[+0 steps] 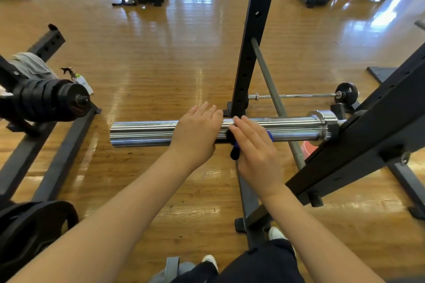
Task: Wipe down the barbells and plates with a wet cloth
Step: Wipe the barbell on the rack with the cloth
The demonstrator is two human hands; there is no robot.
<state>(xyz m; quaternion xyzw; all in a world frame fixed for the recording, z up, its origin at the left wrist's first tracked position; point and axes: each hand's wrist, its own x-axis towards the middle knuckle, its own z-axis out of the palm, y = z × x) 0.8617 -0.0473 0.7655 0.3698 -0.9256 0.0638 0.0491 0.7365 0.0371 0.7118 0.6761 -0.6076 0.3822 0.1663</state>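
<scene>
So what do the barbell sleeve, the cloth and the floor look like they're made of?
Barbell sleeve: polished, probably chromed steel, with mirror-like streaks. Cloth: dark blue-black soft fabric, drooping under the right hand. Floor: glossy varnished wood or wood-look planks with window glare.

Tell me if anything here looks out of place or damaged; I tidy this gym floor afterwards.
Nothing looks damaged or spilled. One oddity: a thin grey bar leans diagonally against the black rack upright instead of lying flat. Otherwise, both hands work a dark cloth on the chrome barbell sleeve.

Both hands (226,138) on the barbell sleeve (142,133) (rack (368,142) at right).
</scene>
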